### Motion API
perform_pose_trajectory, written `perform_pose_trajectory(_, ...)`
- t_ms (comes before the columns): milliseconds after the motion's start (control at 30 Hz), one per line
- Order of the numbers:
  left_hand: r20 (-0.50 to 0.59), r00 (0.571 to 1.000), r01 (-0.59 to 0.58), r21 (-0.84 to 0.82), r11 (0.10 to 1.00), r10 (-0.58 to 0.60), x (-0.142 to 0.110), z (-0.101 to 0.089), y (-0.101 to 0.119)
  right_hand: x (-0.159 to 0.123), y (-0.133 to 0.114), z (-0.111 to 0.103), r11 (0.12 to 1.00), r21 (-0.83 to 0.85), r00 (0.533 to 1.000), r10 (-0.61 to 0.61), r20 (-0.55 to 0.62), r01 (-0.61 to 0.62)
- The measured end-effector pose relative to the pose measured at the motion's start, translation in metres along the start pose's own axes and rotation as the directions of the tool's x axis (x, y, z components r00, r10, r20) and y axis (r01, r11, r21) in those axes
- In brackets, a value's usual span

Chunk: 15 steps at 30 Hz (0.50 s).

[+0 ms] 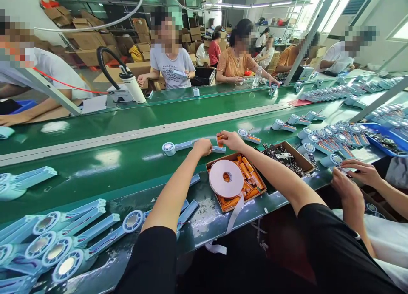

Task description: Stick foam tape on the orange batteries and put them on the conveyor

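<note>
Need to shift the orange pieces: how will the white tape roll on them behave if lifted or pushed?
The roll would probably keep its disc shape, being wound closely. Its loose tail looks floppy, drooping past the bench edge, and may trail. Lying flat, the roll likely slides if pushed.

Orange piece (pixel 219 141): small, glossy — pinched on end, partly covered.
Pale-blue handle (pixel 218 149): narrow, straight — left end hidden, near the close edge of the green belt (pixel 127 175).
</note>
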<state>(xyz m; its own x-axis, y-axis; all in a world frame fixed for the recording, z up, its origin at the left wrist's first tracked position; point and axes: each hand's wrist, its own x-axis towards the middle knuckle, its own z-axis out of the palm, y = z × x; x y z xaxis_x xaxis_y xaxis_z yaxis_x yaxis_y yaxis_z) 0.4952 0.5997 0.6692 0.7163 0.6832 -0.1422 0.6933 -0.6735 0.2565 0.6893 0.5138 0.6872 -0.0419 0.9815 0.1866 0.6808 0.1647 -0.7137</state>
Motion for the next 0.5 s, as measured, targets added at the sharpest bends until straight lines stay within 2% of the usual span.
perform_pose_trajectory(100, 0.001, 0.999, 0.041, -0.042, 0.998, -0.041, 0.000, -0.006, 0.003, -0.001, 0.004, 0.002, 0.996, -0.092, 0.998, 0.001, 0.065, 0.005)
perform_pose_trajectory(233, -0.050, 0.993, 0.098, -0.118, 0.988, -0.105, 0.000, -0.012, 0.008, -0.002, 0.008, -0.007, 0.966, -0.255, 0.986, 0.008, 0.168, 0.035)
perform_pose_trajectory(367, -0.112, 0.976, 0.165, -0.167, 0.972, -0.185, 0.002, -0.008, 0.019, 0.001, 0.011, -0.016, 0.907, -0.413, 0.960, 0.037, 0.278, 0.084)
perform_pose_trajectory(500, -0.138, 0.960, 0.215, -0.187, 0.958, -0.243, 0.004, -0.003, 0.028, 0.006, 0.004, -0.011, 0.838, -0.522, 0.920, 0.066, 0.386, 0.159)
